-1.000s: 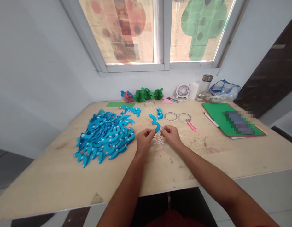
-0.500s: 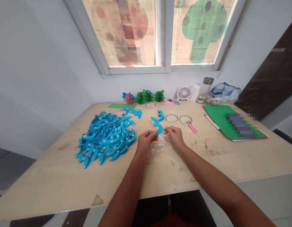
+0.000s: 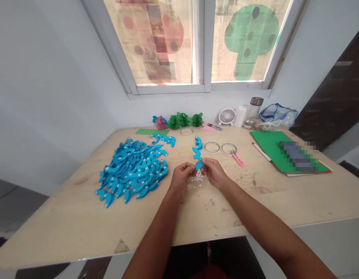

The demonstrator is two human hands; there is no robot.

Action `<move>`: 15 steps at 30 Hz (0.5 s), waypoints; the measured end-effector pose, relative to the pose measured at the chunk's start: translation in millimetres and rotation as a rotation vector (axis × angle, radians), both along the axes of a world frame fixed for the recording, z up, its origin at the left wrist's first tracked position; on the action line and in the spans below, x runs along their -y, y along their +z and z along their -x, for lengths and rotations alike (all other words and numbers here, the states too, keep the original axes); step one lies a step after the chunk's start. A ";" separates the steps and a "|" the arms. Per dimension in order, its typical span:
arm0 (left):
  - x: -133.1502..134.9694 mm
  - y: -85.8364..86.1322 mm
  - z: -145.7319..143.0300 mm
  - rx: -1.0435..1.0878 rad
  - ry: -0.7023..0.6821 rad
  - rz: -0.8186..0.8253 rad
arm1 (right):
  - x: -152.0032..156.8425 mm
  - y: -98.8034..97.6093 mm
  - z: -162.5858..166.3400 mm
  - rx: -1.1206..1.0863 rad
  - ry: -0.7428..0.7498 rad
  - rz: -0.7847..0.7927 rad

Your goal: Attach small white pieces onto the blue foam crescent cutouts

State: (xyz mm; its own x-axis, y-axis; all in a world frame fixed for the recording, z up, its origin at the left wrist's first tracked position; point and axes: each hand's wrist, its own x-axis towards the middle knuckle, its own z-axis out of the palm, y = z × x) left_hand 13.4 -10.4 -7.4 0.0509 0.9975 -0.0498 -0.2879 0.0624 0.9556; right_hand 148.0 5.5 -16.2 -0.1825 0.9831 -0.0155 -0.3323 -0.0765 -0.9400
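A blue curved paper cutout (image 3: 198,164) stands up between my two hands, its wavy end pointing away from me. My left hand (image 3: 182,177) pinches its lower left edge with thumb and forefinger. On the other side my right hand (image 3: 216,173) is closed, fingertips at the cutout's right edge; whether they also hold a tiny white piece cannot be seen. Small white paper-like bits (image 3: 197,178) lie scattered on the table just beneath. Just beyond is a small stack of similar blue cutouts (image 3: 198,143) with white marks. A large heap of blue cutouts (image 3: 133,168) lies to the left.
Tape rolls (image 3: 212,147) and pink-handled snips (image 3: 237,158) lie beyond my right hand. A green sheet stack (image 3: 272,151) with a blurred dark object and a white pen (image 3: 261,151) lies right. Green paper crafts (image 3: 183,119), a fan (image 3: 227,116) and a bottle (image 3: 253,112) line the wall.
My right hand has come from the white bits to the cutout's right edge. The cutout has turned and shifted slightly right, with my left hand still gripping it.
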 end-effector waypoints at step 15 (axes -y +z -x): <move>3.0 3.3 -2.0 -0.088 -0.048 -0.168 | -2.3 -3.8 -1.6 -0.061 -0.079 0.006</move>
